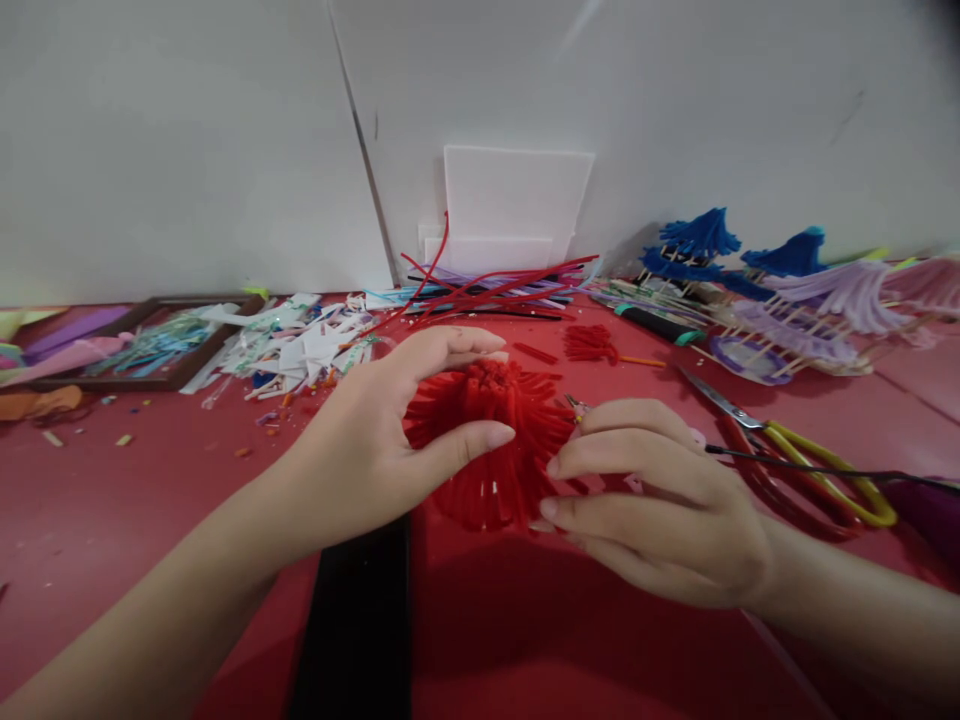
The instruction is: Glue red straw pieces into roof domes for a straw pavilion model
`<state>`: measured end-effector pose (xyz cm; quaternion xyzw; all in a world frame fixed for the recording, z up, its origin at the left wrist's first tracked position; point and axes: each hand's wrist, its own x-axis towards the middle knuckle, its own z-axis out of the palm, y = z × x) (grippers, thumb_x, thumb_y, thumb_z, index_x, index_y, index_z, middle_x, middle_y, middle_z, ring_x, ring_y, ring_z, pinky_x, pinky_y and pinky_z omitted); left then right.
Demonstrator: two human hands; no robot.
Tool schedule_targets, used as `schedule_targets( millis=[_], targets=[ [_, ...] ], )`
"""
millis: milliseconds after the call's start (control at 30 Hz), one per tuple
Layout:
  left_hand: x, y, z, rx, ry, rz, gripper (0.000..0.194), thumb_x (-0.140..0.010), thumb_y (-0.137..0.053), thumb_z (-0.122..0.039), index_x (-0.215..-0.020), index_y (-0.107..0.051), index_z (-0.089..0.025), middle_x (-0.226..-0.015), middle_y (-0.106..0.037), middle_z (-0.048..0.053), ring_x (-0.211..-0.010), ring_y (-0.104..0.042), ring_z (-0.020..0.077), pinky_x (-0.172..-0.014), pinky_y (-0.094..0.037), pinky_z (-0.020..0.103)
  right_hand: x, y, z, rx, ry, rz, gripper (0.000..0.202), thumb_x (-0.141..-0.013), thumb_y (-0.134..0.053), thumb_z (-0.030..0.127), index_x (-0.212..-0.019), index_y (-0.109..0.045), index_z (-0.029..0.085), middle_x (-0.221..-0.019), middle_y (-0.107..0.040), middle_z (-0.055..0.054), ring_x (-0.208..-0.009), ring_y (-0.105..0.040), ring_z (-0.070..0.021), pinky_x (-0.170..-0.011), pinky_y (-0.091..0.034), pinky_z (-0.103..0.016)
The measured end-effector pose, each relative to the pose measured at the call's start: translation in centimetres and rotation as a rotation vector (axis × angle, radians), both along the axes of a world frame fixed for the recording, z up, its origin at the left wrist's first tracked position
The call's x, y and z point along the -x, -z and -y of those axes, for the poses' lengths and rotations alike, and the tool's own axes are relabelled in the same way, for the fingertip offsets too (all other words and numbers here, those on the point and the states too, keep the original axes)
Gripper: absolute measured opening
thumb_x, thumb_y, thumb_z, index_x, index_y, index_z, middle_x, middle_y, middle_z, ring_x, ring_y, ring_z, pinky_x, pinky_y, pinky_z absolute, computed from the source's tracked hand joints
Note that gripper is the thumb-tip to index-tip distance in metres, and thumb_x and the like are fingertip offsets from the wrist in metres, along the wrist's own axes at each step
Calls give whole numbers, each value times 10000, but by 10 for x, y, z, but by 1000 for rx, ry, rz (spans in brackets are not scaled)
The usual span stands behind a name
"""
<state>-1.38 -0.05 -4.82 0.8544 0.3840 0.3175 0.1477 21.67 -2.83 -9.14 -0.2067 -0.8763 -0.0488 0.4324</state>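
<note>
A red cone-shaped piece of bunched pipe cleaners (495,440) flares out in front of me, its lower edge seemingly raised over the red table. My left hand (397,430) curves around its left side and top, thumb across the front and fingers behind. At its right edge is my right hand (660,500), fingers bent around a pink corded glue gun (576,405). Only the gun's metal tip, bits of pink and the cord show; the palm hides the rest. The right fingertips are close to the red strands; whether they touch, I cannot tell.
Loose pipe cleaners (495,285) and a small red tassel (589,343) lie behind. Scissors (795,450), a green-black tool (660,325) and blue-purple stick models (810,290) are right. Paper scraps (300,340) and a brown frame (180,370) are left. A black slab (360,630) lies in front.
</note>
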Motion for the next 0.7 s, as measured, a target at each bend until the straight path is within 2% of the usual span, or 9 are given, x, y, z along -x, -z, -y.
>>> schedule_targets(
  millis=[267,367,467,700],
  targets=[
    [-1,1,0,5,2,5,425,-820,-702,-360,-1201,-588,-213,-1190,-663,20,-1101,-632,166,-1006,-496,253,1,3,-2,39,-5,-28,143,-864,-602,110,-786,-680,202,-910,-673,-42,-852,-593,-154,-769,-529,-337],
    [-2,1,0,13,4,7,419,-820,-702,-353,-1195,-590,-204,-1185,-660,19,-1097,-629,153,-997,-496,232,1,4,-2,-10,-7,-8,23,-842,-673,185,-843,-695,191,-904,-680,-44,-879,-599,-153,-819,-527,-336],
    [-2,1,0,20,8,14,422,-817,-705,-360,-1190,-592,-198,-1181,-664,15,-1097,-628,145,-1001,-488,216,-1,3,-3,-84,-17,18,138,-822,-712,295,-861,-698,163,-878,-696,-52,-871,-609,-156,-829,-535,-331],
    [-1,1,0,29,-12,-5,431,-811,-707,-386,-1193,-591,-224,-1191,-667,9,-1113,-629,171,-1023,-487,265,-3,1,-2,-134,49,16,106,-861,-677,309,-824,-703,213,-772,-708,10,-843,-620,-143,-794,-546,-288]
  ],
)
